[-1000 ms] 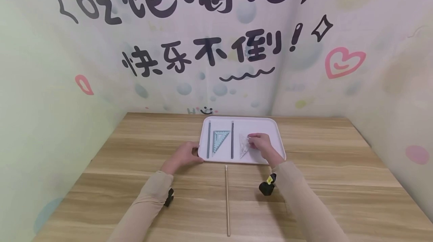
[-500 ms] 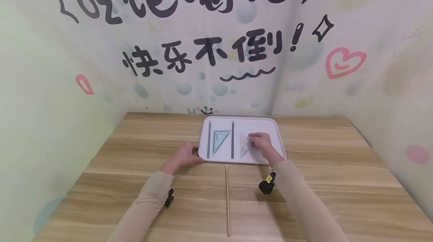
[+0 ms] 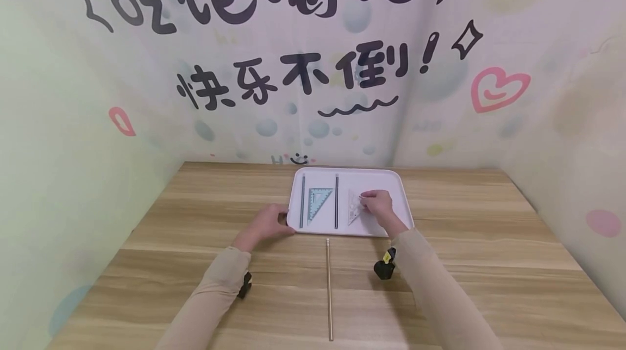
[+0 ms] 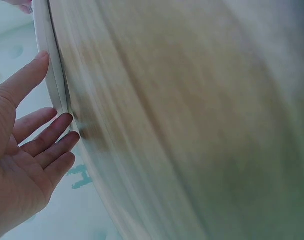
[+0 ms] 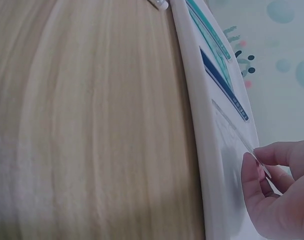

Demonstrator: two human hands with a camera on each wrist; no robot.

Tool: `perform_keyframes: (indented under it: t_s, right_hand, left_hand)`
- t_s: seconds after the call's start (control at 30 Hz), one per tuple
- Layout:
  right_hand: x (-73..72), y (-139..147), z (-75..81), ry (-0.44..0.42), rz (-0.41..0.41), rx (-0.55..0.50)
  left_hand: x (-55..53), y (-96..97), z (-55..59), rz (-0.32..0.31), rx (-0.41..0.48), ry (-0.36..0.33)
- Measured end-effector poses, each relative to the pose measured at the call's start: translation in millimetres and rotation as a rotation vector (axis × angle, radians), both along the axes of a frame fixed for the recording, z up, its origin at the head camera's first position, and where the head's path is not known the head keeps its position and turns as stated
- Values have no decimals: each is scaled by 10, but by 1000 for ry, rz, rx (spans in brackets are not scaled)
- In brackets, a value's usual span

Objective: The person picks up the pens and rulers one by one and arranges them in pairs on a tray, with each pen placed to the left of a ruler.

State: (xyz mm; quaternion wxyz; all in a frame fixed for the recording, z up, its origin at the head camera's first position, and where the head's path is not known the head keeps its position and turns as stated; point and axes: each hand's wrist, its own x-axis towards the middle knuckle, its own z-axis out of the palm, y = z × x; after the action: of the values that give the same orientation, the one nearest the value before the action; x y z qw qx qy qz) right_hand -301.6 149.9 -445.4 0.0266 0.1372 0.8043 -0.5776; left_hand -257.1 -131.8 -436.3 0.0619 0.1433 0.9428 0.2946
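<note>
A white tray (image 3: 376,177) lies toward the back of the table. My right hand (image 3: 379,206) pinches a clear triangular set square (image 3: 354,210) over its right half; the right wrist view shows the thin clear edge (image 5: 235,127) between thumb and fingers. At the tray's front left corner, my left hand (image 3: 266,222) touches the rim with an extended thumb and loosely bent fingers. Left of the clear piece, a dark pencil (image 3: 336,203), a light blue set square (image 3: 318,202) and a grey-blue pencil (image 3: 302,203) lie in the tray.
A gold pencil (image 3: 329,290) with a white end lies on the wooden table (image 3: 210,187) in front of the tray. Black wrist devices (image 3: 385,269) are by both forearms. A printed wall cloth (image 3: 244,132) hangs behind the table.
The clear set square has shifted very slightly right and away from the tray's front edge, with my right hand on it. My left hand stays at the tray corner.
</note>
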Motion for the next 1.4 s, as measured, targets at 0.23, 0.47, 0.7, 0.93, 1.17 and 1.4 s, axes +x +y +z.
perform_keyframes:
  t_s: [0.23, 0.47, 0.7, 0.93, 1.17, 1.4]
  right_hand:
    - [-6, 18, -36, 18, 2, 57]
    - [-6, 3, -16, 34, 9, 104]
    - [14, -13, -3, 46, 24, 153]
    - [18, -35, -19, 86, 9, 185]
    - [10, -66, -32, 103, 12, 243]
    - [26, -97, -21, 136, 11, 316]
  left_hand:
    - [-2, -3, -3, -3, -6, 7]
    - [-4, -3, -12, -4, -8, 3]
    - [6, -3, -4, -4, 3, -8]
    - [5, 1, 2, -2, 10, -14]
    - [1, 0, 0, 2, 4, -12]
    - [-8, -4, -5, 1, 3, -5]
